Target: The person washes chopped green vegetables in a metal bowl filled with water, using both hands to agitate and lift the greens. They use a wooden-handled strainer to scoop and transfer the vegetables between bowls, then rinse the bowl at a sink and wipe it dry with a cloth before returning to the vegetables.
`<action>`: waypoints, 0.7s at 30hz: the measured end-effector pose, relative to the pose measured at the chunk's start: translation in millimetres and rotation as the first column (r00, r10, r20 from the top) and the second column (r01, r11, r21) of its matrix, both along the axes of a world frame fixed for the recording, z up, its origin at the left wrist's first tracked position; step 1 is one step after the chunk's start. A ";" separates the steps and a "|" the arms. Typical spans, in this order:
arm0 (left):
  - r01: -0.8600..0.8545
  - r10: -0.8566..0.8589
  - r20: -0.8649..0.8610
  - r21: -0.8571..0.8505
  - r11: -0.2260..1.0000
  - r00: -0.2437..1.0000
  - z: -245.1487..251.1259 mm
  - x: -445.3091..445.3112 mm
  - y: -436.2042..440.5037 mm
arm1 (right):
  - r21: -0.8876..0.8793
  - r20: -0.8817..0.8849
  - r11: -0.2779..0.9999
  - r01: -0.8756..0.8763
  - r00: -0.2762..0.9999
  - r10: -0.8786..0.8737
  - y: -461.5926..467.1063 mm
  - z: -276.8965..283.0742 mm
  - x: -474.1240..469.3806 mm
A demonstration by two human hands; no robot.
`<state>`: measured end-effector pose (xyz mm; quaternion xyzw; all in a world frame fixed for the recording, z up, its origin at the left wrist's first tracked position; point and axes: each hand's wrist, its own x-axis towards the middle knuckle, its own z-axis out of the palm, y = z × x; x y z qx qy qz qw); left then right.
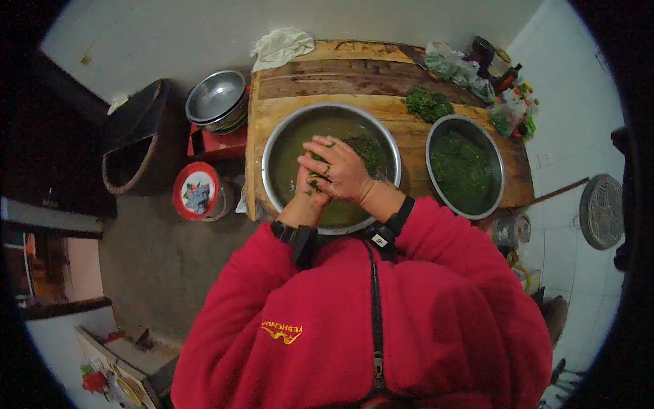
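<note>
A large steel basin point(396, 148) of murky greenish water stands on the wooden tabletop before me. Over it, my left hand point(309, 190) and my right hand point(341, 167) are pressed together around a clump of leafy greens point(312, 176). My right hand lies on top and hides most of the clump and the left fingers. Green scraps cling to the right fingers. More greens point(369, 152) float in the basin's right half. To its right, a second steel basin point(430, 168) holds finely divided greens point(461, 171).
A pile of greens point(428, 104) lies behind the second basin, near plastic bags point(452, 66) and bottles point(507, 79). A white cloth point(282, 47) hangs at the back left corner. Stacked metal bowls point(217, 94) and a red-rimmed bucket point(214, 179) stand left of the table.
</note>
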<state>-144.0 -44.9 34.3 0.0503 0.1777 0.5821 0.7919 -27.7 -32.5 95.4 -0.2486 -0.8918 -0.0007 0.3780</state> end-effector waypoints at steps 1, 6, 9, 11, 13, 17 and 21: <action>0.037 -0.033 0.072 -0.045 0.998 0.997 -3.9 -1.8 2.7 | -0.053 0.024 0.999 0.006 1.000 -0.005 1.7 -2.8 0.4; 0.079 -0.076 0.148 -0.014 0.997 0.986 -23.1 -11.1 13.9 | -0.158 0.024 0.988 0.001 1.000 0.002 11.9 -30.6 -4.3; 0.151 -0.168 0.114 0.145 0.978 0.979 -36.2 -14.9 12.4 | -0.171 0.058 0.983 0.070 0.996 -0.061 15.9 -44.7 -8.1; 0.163 -0.160 0.140 -0.011 0.987 0.977 -46.8 -16.0 10.5 | -0.070 0.024 0.993 0.094 0.995 -0.093 17.1 -48.7 -9.7; 0.235 -0.208 0.211 -0.113 0.965 0.955 -57.6 -16.3 17.0 | -0.079 0.074 0.990 0.120 0.991 -0.114 17.5 -48.6 -11.2; 0.230 -0.206 0.139 -0.195 0.953 0.969 -74.3 -13.9 22.6 | -0.203 0.025 0.973 0.112 0.994 -0.109 18.1 -42.9 -18.3; 0.246 -0.223 0.117 -0.248 0.937 0.968 -80.7 -16.0 18.6 | -0.214 0.113 0.965 0.150 0.985 -0.128 21.8 -40.3 -30.8</action>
